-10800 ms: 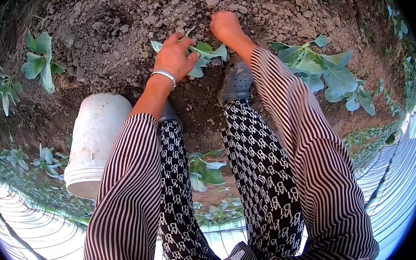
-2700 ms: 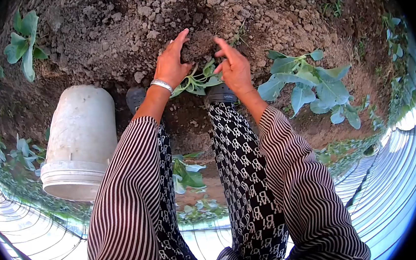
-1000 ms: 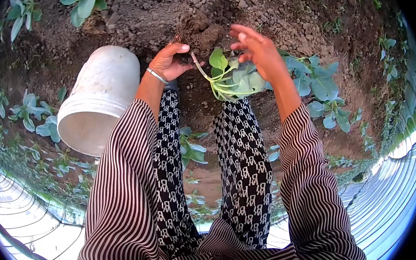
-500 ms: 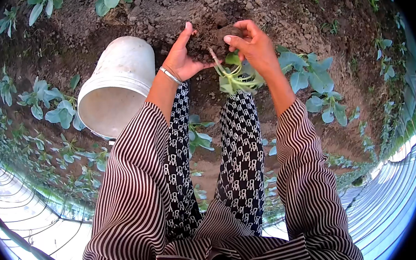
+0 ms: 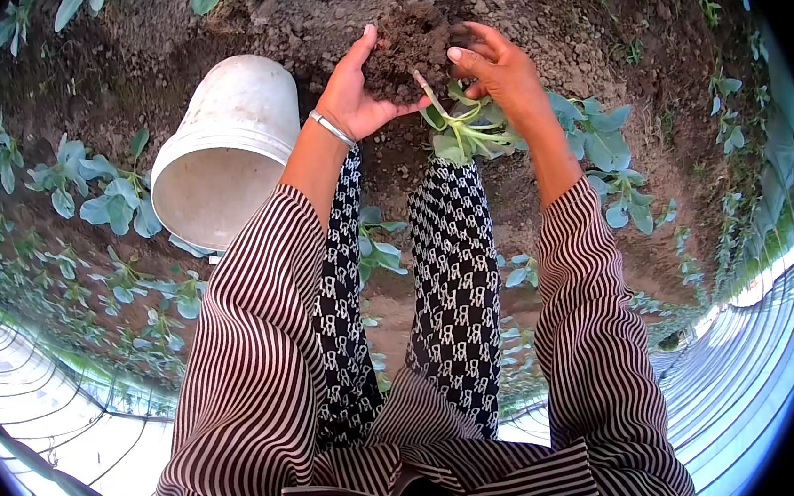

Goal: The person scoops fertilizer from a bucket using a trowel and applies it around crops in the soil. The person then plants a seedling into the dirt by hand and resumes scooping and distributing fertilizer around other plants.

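A dark, crumbly soil clod lies between my hands, the pale stem of a leafy green plant reaching up to its lower edge. My left hand cups the clod from the left, thumb raised and a finger stretched along its underside. A silver bracelet circles that wrist. On the right, the curled fingers of my right hand press against the clod's side, some fingertips hidden by soil. The plant's leaves hang below the clod, over my trouser leg.
A white bucket lies tipped on the left, its mouth towards me. Leafy plants grow on the right, with more plants to the left. Loose lumpy soil stretches beyond my hands. Curved plastic sheeting shows at the lower edges.
The hands have come together around the soil clod, from wider apart a second ago. The plant has shifted right and slightly up. The bucket appears farther right in the view than before.
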Motion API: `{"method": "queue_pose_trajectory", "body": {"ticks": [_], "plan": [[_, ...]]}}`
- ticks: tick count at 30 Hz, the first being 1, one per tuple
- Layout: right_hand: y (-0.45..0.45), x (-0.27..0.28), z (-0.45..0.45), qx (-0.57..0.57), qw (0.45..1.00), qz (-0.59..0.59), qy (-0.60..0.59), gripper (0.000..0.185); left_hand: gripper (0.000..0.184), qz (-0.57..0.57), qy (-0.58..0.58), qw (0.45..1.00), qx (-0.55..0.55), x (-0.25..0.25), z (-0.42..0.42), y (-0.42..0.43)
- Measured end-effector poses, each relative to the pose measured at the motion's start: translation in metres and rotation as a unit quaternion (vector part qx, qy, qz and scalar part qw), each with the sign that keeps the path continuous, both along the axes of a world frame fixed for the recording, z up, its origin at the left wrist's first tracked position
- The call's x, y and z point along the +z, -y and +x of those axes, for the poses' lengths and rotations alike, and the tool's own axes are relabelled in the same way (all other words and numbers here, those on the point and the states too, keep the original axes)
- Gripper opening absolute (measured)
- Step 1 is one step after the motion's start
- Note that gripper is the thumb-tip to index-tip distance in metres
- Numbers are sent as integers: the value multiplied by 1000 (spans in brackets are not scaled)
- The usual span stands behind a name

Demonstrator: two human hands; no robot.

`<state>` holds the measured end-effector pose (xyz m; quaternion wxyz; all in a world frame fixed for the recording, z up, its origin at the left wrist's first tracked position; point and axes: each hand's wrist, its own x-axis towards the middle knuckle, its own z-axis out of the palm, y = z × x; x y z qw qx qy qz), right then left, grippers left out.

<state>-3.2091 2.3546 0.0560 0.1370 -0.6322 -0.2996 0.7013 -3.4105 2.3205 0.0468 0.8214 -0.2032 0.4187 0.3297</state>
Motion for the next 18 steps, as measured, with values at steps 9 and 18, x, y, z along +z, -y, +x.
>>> {"method": "queue_pose_trajectory", "body": {"ticks": [9,18], "plan": [[8,27,-21,193,931,277,139,31,45,20,-76,997,-10,7,7,-10],[15,21,-23,104,948,277,118,17,35,-3,-90,996,1,14,13,-9]]}}
